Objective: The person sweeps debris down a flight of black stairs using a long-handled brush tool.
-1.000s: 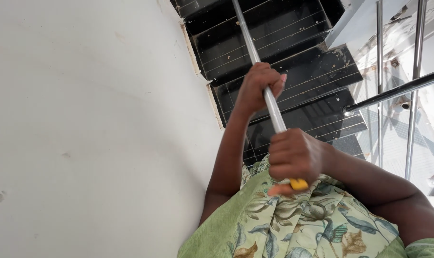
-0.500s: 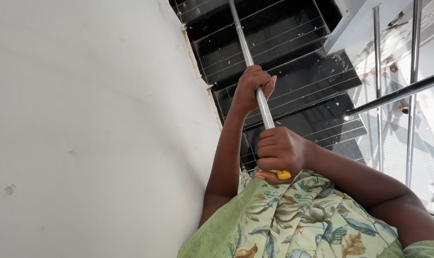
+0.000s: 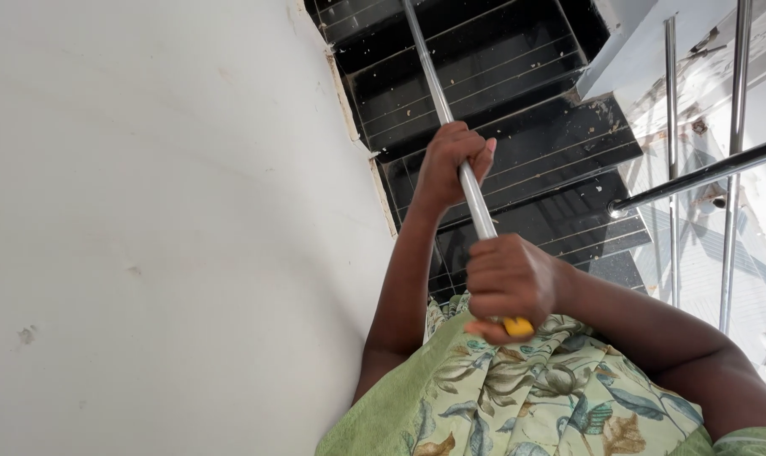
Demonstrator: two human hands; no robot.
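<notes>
Both hands have slid a little down and to the right along the metal pole point(image 3: 450, 118) since half a second ago, and the yellow end cap point(image 3: 518, 326) has dropped with them.

White wall point(image 3: 163, 228): close on the far side of the left arm, plain and scuffed.

Left hand point(image 3: 452, 165): fingers wrapped shut round the pole at mid-shaft, thumb side up. Above these fingers the pole runs out of view over the black stair treads point(image 3: 501, 93); its working end is not visible.

Right hand point(image 3: 509, 285): fingers closed tight on the lower end of the pole, the yellow cap just showing beneath them, pressed near the green floral garment point(image 3: 518, 397).

Steel railing point(image 3: 703, 173): well to the right of the right fingers, with upright bars beside it.

Risks, as judged:
- Smooth metal shaft, so a push could let it slip through the left fingers.
- Treads look glossy and speckled with debris; footing could give while weight goes into the pole.
- A wide swing to the right could knock the shaft against the railing.
- Neither hand is free to catch the rail.
</notes>
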